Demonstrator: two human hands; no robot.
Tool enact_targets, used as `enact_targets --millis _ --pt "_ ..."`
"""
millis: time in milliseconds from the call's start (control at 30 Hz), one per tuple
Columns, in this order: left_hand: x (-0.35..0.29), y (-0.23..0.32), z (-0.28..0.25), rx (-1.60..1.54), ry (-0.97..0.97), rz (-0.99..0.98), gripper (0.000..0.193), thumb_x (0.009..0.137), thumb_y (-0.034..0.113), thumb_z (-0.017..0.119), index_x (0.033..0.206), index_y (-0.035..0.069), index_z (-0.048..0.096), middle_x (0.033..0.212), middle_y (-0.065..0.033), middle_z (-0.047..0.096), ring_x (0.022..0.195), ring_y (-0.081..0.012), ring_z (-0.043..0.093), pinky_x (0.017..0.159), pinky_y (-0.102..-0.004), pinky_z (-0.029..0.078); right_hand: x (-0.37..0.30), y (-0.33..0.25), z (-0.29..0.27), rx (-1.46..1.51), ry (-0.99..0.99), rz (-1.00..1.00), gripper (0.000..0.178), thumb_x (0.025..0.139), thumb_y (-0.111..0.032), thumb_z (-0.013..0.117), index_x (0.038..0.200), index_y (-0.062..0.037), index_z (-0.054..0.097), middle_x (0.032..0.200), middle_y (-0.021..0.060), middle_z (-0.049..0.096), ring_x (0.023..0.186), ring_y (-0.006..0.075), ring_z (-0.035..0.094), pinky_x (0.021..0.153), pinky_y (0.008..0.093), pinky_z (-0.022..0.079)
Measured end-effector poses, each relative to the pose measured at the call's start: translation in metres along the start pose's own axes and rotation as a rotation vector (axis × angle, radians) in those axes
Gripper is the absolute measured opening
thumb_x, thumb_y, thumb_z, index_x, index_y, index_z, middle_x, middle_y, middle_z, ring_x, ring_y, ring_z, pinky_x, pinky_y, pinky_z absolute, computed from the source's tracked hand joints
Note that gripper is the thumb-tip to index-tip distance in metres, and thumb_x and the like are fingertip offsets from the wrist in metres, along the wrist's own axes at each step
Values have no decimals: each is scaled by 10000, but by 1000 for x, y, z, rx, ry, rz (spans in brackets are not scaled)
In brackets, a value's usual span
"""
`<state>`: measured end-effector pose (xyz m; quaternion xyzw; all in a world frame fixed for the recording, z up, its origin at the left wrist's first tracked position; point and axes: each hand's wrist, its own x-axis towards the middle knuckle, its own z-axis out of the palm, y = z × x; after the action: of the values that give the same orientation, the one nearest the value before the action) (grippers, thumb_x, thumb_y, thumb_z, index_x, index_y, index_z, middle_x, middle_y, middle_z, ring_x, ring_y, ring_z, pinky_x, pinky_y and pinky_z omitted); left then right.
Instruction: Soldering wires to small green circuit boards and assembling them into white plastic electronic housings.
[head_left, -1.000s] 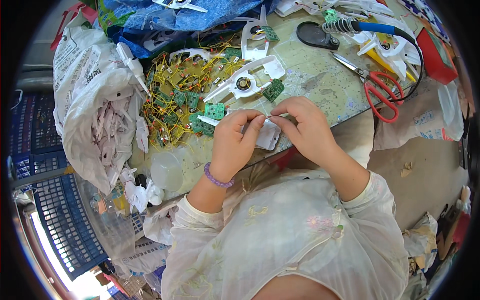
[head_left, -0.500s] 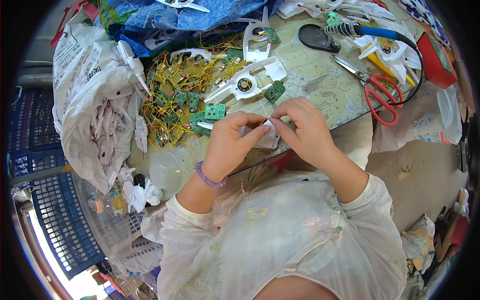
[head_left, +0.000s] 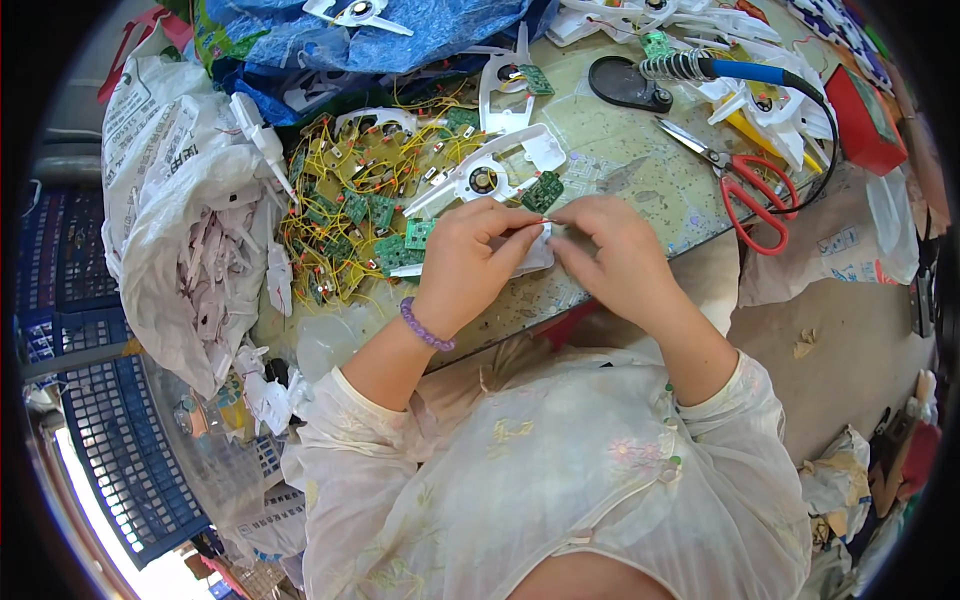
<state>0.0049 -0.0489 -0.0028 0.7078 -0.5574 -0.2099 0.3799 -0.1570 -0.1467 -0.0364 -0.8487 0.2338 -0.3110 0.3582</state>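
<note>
Above the table's front edge, my left hand (head_left: 470,255) and my right hand (head_left: 612,248) meet at the fingertips, both closed in a pinch. Between them shows a tiny reddish and white bit, too small to name. Under the fingers is a white plastic part (head_left: 540,258), partly hidden by both hands. Just beyond them lies a white plastic frame with a round speaker-like piece (head_left: 484,180). A green circuit board (head_left: 543,191) rests right beside that frame. Another green circuit board (head_left: 419,233) is next to my left hand.
A tangle of yellow wires (head_left: 325,245) with small boards covers the table's left. Beyond it is a blue bag (head_left: 430,40); a white sack (head_left: 150,230) of white parts stands left. At right are red-handled scissors (head_left: 755,205), a blue-handled soldering iron (head_left: 750,72) and a red box (head_left: 868,125).
My fingertips have come closer together and moved slightly up. The red wire-like bit that stuck up between them now shows less. The whole view has shifted a little.
</note>
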Motion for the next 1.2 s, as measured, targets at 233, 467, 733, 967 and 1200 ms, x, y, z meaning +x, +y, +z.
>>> enact_targets --millis 233,467,733,967,1200 --pt "-6 -7 1 -93 78 9 107 783 79 672 871 18 673 847 -91 632 697 -197 624 607 -271 490 -7 -9 -1 -33 -199 -197 164 725 -184 718 794 -74 618 850 77 628 880 272 587 756 403 438" --pt "-10 -6 -5 -11 -98 -89 87 756 41 670 833 1 678 852 -88 637 790 -189 613 715 -283 478 9 0 4 -56 28 -108 210 732 -197 720 857 -61 620 831 83 612 837 300 584 720 411 472" --pt "-12 -21 -6 333 285 159 113 742 104 686 843 64 713 1138 -112 606 1058 -311 546 942 -408 401 32 -4 17 -388 -20 3 504 676 -233 763 1080 -34 536 968 140 594 938 315 561 830 394 454" --pt "-17 -25 -5 266 189 99 109 739 151 693 817 81 723 1130 -95 654 1081 -324 538 923 -407 439 39 -6 11 839 -138 434 486 840 -142 690 1238 41 482 1096 104 583 1001 155 591 825 270 495" --pt "-17 -24 0 236 225 92 115 736 157 686 807 82 736 1099 -93 681 1036 -323 552 894 -398 451 37 10 -9 1342 -350 638 541 788 -53 708 1260 37 461 1201 120 541 1014 187 590 889 276 496"
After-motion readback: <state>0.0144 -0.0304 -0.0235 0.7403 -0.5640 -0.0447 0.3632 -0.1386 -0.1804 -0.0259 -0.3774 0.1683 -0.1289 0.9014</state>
